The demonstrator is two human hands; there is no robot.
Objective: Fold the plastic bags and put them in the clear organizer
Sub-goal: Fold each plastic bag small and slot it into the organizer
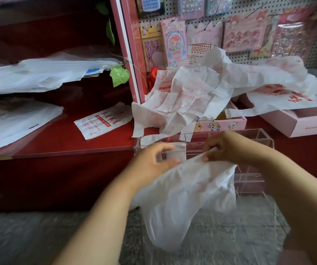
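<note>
Hanging limp in front of the clear organizer [240, 150], a thin white plastic bag [184, 197] is pinched at its top edge by the left hand [154, 159] and the right hand [224, 148]. Film judged light, soft, slippery; corners are best gripped. More bags [201, 92] are heaped behind the organizer.

Dim, soft light (edges blurred, warped)

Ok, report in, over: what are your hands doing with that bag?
Left hand and right hand both pinch the white bag, unfolded. Clear organizer right behind. Loose bag pile draped over its back edge.
</note>
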